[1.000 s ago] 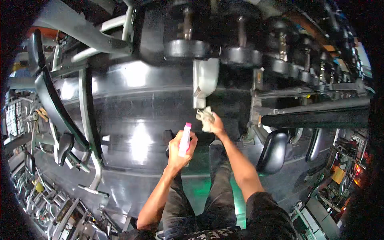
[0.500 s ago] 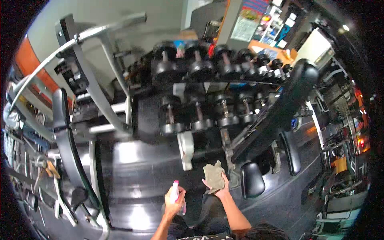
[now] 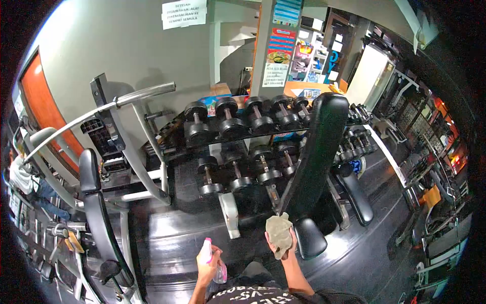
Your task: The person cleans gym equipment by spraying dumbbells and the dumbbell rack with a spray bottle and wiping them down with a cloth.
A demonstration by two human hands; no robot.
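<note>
My left hand (image 3: 208,267) is wrapped round a spray bottle (image 3: 220,274) with a white and pink nozzle, low in the view. A crumpled beige cloth (image 3: 279,232) rests in my right hand (image 3: 287,249), with the fingers around its lower edge. Just right of the cloth is the black seat (image 3: 310,238) of a bench, and its tall backrest (image 3: 321,147) rises beyond. Ahead of both hands stands a two-tier rack of black dumbbells, whose pale foot (image 3: 229,215) reaches the floor between them.
A padded bench (image 3: 100,223) and a grey metal frame (image 3: 144,147) stand at the left. Another black pad (image 3: 356,196) is at the right. Posters hang on a pillar (image 3: 260,55) behind the rack. A seated person (image 3: 38,185) shows at the far left.
The view has tilted up from the floor to the dumbbell rack and wall. My right hand has left the rack's foot with the cloth and is now beside the bench seat.
</note>
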